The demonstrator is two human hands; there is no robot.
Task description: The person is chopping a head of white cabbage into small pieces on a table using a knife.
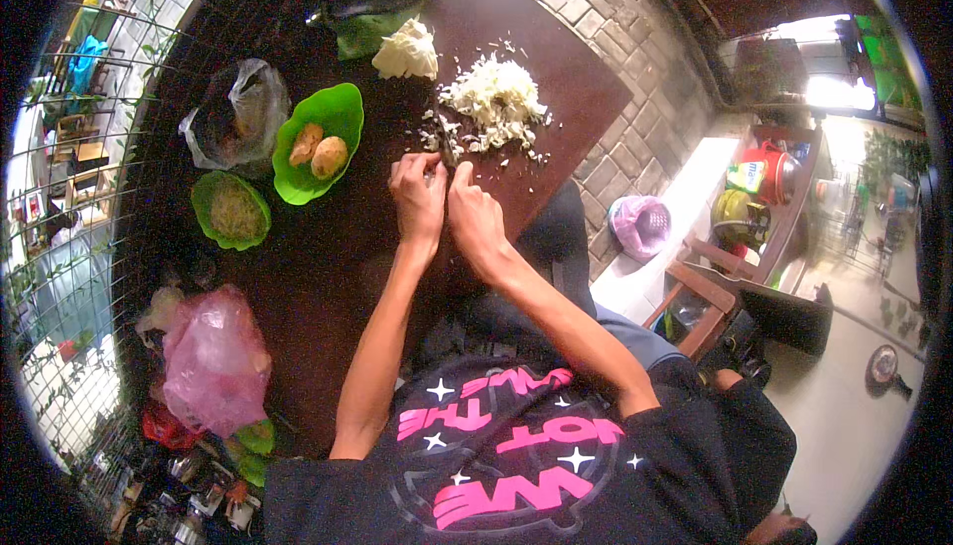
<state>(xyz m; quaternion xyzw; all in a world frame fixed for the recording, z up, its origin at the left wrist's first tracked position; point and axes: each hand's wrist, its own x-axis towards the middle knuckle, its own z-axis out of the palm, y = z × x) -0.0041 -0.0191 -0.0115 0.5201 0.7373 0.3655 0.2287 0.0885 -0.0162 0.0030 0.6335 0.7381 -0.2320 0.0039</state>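
Note:
A knife [445, 135] with a dark narrow blade points away from me over the brown table [335, 307]. My right hand [476, 206] is closed around its handle, which is mostly hidden. Right beside the blade, my left hand [417, 191] has its fingers curled down at the tabletop; whether it pinches something is hidden. Finely chopped pale vegetable, probably cabbage, lies in a heap [495, 102] beyond my right hand, with loose shreds around the blade. Farther off sits a larger pale cabbage piece [408, 52].
Left of my hands stand a green leaf-shaped bowl [287, 180] with two brownish lumps, a smaller green bowl [260, 236] with grainy contents, and a clear plastic bag [260, 91]. A pink plastic bag [216, 359] lies nearer. A lined basket [642, 226] stands right of the table.

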